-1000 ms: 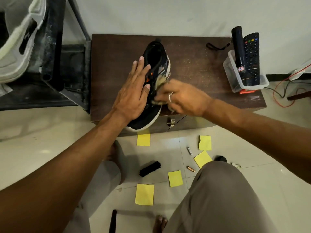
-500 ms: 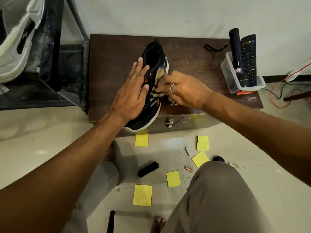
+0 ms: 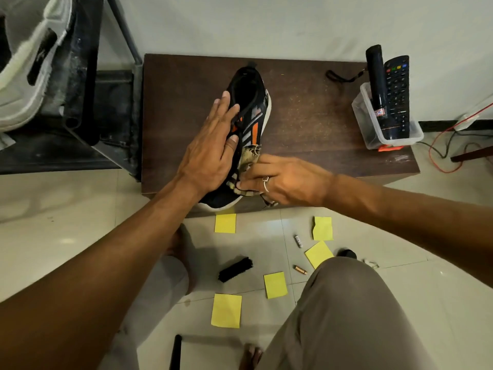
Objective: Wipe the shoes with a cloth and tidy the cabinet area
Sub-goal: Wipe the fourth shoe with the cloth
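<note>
While notes (image 3: 225,223) litter the floor (image 3: 80,222), my flat left grip (image 3: 210,156) presses the shoe (image 3: 256,121); my right grip (image 3: 282,182) pinches the cloth (image 3: 249,157) against it.

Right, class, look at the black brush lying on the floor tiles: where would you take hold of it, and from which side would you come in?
Grip the black brush across its narrow width near the middle, coming from above. It lies flat and slanted on the floor, long and slim, with bare tile along both long sides, so fingers should probably fit there.
</note>
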### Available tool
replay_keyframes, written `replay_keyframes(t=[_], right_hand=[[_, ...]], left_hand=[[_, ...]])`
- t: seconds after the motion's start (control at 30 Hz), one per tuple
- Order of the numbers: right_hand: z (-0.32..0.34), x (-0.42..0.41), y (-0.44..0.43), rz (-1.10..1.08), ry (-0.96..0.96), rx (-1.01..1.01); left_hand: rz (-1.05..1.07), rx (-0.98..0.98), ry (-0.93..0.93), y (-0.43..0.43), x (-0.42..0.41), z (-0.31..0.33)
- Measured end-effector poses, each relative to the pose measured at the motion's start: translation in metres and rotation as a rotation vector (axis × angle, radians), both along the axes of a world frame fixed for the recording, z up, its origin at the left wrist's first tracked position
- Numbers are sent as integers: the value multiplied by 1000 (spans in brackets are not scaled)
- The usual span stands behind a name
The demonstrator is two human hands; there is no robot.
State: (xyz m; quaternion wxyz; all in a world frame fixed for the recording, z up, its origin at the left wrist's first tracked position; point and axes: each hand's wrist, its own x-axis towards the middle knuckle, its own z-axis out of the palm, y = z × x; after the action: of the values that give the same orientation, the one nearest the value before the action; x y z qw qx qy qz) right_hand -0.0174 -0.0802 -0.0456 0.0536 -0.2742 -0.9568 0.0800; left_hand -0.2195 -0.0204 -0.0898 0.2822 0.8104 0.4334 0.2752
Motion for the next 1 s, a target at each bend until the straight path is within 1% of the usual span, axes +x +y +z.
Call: replay_keyframes(t=[0.03, 0.07, 0.17, 0.2, 0.23, 0.27, 0.33, 0.37, 0.4, 0.47, 0.53, 0.6, 0.63, 0.7, 0.77, 0.8, 0.93, 1.0], right_hand=[[4, 4, 5, 16, 2, 10], [6, 10, 19, -27, 3, 43], [8, 22, 56, -253, 45, 141], [5, 19, 55, -287, 68, 145], [3, 14, 46, -268, 72, 136], [2, 8, 32, -204, 59, 105], [5, 1, 4, -24, 11, 8], [8, 4, 4, 35, -15, 2], [10, 10, 15, 46, -43, 24], [13, 23, 48, -82, -60, 103], [14, 32, 73, -219, -36, 167], [9, 25, 64, -288, 31, 152], [7, 18, 48, -279, 51, 104], [-1, 3, 4, -174, 50, -15], [-8, 0, -21, -106, 47, -65], [-10, 3, -19, -134, 68, -74], [-10, 18, 17, -454, 157, 25], [-10, 9, 18, -548, 225, 17]], left_hand=[[-1, -4, 1, 0, 1, 0], [-1, -12, 3, 0, 1, 0], [3, -24, 7, -1, 1, 1], [6, -24, 8, -1, 1, 1], [6, -24, 10, 0, 1, 2], [7, -22, 10, -1, 1, 2], [5, -18, 3, -1, 1, 3], [4, -19, 0, -1, 1, 3], [4, -23, -1, -1, 1, 3], [1, -34, 5, -1, 2, 3], [7, -33, 7, -1, 1, 2], [8, -33, 5, 0, 1, 2], [7, -33, 2, 0, 1, 2], [8, -33, -8, 0, 2, 2], [10, -33, -17, 0, 2, 2], [10, -36, -21, -1, 2, 2], [10, -49, -26, -2, 2, 3], [14, -51, -30, -1, 2, 2]])
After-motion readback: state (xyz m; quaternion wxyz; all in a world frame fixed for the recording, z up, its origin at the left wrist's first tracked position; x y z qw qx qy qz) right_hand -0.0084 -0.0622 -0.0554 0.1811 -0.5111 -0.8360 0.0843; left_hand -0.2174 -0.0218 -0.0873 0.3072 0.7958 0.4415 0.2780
